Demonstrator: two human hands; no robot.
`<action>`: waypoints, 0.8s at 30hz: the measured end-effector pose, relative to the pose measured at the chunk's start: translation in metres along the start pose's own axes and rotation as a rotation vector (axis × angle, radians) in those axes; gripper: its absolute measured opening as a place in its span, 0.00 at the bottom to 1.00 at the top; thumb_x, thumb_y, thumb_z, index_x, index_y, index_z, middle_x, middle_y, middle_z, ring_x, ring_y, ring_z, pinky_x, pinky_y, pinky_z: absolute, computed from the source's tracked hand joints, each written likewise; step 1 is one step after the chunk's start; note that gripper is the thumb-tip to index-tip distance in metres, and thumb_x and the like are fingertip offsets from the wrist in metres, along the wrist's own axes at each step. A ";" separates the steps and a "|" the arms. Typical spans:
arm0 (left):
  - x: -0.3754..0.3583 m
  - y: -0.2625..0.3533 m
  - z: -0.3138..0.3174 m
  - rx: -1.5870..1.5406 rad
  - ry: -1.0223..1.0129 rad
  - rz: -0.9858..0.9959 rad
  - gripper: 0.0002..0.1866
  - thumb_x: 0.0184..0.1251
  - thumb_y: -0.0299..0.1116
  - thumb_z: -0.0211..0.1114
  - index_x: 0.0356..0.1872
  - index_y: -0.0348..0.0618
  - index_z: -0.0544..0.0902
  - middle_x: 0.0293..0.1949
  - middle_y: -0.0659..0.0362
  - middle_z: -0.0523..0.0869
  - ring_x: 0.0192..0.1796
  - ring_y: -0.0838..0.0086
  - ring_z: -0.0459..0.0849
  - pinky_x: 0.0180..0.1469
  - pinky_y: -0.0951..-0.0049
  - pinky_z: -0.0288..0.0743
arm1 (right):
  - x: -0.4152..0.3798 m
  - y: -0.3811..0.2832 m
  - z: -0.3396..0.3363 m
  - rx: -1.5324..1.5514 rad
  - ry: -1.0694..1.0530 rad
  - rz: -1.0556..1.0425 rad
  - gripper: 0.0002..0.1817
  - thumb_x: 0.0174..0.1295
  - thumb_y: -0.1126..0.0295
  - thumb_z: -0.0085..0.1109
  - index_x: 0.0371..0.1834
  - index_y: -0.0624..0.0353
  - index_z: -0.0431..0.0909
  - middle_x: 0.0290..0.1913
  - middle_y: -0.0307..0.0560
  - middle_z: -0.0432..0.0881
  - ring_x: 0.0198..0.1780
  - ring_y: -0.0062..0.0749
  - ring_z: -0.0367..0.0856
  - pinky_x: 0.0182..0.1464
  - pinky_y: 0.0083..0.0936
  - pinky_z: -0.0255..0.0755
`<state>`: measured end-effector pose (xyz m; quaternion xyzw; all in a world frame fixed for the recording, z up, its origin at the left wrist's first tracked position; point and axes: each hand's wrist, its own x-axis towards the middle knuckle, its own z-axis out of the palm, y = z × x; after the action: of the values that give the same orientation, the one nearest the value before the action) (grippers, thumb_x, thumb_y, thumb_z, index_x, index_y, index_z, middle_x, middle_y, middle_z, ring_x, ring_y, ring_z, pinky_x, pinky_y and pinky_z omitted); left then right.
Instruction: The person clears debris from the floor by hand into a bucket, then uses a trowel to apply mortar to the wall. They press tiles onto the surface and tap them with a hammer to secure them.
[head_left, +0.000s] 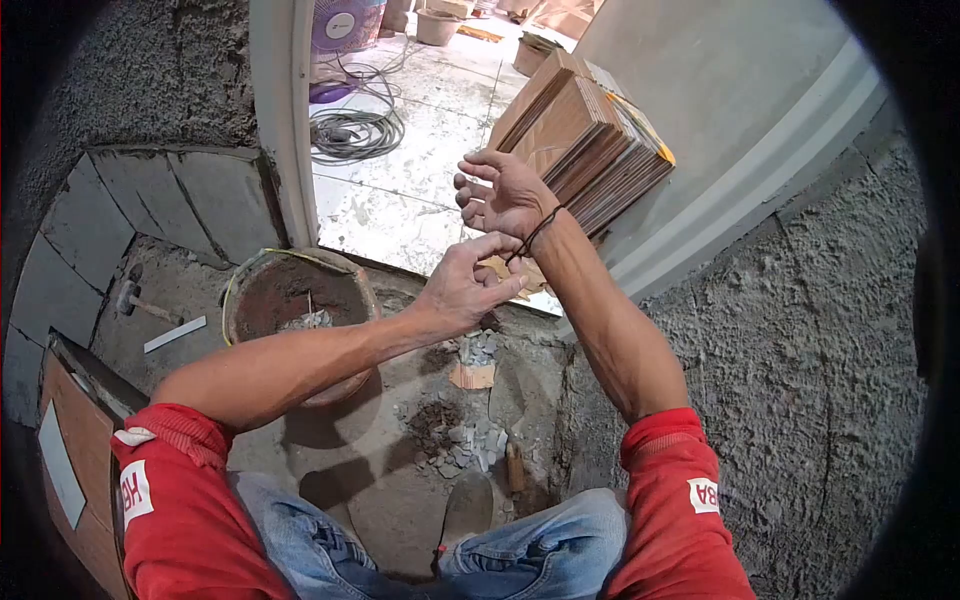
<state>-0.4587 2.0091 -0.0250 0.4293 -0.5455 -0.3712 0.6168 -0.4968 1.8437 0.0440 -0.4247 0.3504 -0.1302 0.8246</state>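
Observation:
My right hand (510, 195) is raised in front of the doorway, palm up, its fingers loosely curled and apart with nothing in them. Around that wrist runs a thin black cord (541, 232). My left hand (468, 280) reaches across to it, with thumb and fingers drawn together at the loose end of the cord. Below my left forearm stands a round bucket (300, 295) with reddish-brown material and some light fragments inside.
Stacked tiles (590, 130) lean on the wall beyond the doorway, near a coiled cable (357, 133). A hammer (140, 302) and a white strip (175, 334) lie at left. Rubble (470, 445) lies near my feet. Rough wall stands at right.

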 end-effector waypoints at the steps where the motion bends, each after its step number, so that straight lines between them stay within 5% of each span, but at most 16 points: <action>1: 0.000 -0.005 -0.001 0.000 -0.002 0.001 0.17 0.72 0.32 0.72 0.54 0.33 0.81 0.32 0.72 0.76 0.27 0.93 0.67 0.27 0.83 0.59 | 0.001 0.002 0.000 0.000 0.001 -0.002 0.16 0.68 0.63 0.67 0.52 0.57 0.75 0.40 0.42 0.81 0.34 0.26 0.78 0.31 0.22 0.75; 5: 0.001 -0.007 -0.012 0.063 -0.083 -0.035 0.17 0.71 0.33 0.73 0.54 0.35 0.81 0.33 0.71 0.79 0.28 0.92 0.69 0.29 0.83 0.62 | 0.015 0.024 0.003 -0.279 0.135 -0.158 0.13 0.68 0.61 0.64 0.48 0.56 0.78 0.39 0.39 0.82 0.30 0.22 0.76 0.32 0.23 0.76; 8: 0.000 0.003 -0.028 0.151 -0.267 -0.028 0.13 0.72 0.32 0.72 0.50 0.36 0.84 0.35 0.67 0.84 0.32 0.88 0.78 0.33 0.85 0.70 | 0.012 0.035 0.003 -0.649 0.166 -0.426 0.12 0.66 0.62 0.64 0.43 0.58 0.82 0.36 0.45 0.87 0.31 0.30 0.83 0.36 0.30 0.81; 10: -0.003 0.010 -0.027 0.053 -0.246 -0.068 0.12 0.72 0.32 0.71 0.49 0.35 0.85 0.35 0.65 0.86 0.35 0.86 0.82 0.35 0.84 0.73 | 0.010 0.040 -0.001 -1.301 0.238 -0.966 0.13 0.63 0.62 0.64 0.43 0.60 0.84 0.33 0.54 0.89 0.35 0.45 0.90 0.43 0.41 0.83; 13: -0.008 0.020 -0.025 -0.161 -0.187 -0.116 0.12 0.74 0.33 0.69 0.48 0.34 0.86 0.37 0.59 0.90 0.38 0.79 0.90 0.35 0.83 0.80 | 0.007 0.045 0.000 -1.436 0.288 -0.917 0.14 0.61 0.62 0.64 0.43 0.60 0.85 0.34 0.60 0.89 0.41 0.55 0.90 0.47 0.49 0.83; 17: -0.001 0.036 -0.025 -0.010 -0.032 -0.317 0.13 0.77 0.38 0.68 0.46 0.35 0.86 0.36 0.57 0.92 0.25 0.82 0.86 0.28 0.84 0.76 | 0.006 0.047 0.002 -1.659 0.370 -0.828 0.16 0.58 0.60 0.67 0.42 0.61 0.83 0.36 0.63 0.88 0.41 0.59 0.90 0.44 0.50 0.83; 24: 0.010 0.030 -0.024 0.180 0.092 -0.200 0.10 0.74 0.33 0.70 0.43 0.36 0.85 0.31 0.59 0.91 0.22 0.85 0.80 0.21 0.82 0.71 | 0.004 0.047 -0.005 -1.970 0.393 -0.820 0.19 0.53 0.58 0.69 0.40 0.61 0.85 0.37 0.56 0.89 0.42 0.53 0.91 0.40 0.45 0.84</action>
<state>-0.4335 2.0141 0.0058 0.5514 -0.5023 -0.3604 0.5601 -0.5017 1.8672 0.0031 -0.9565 0.2586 -0.1232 -0.0554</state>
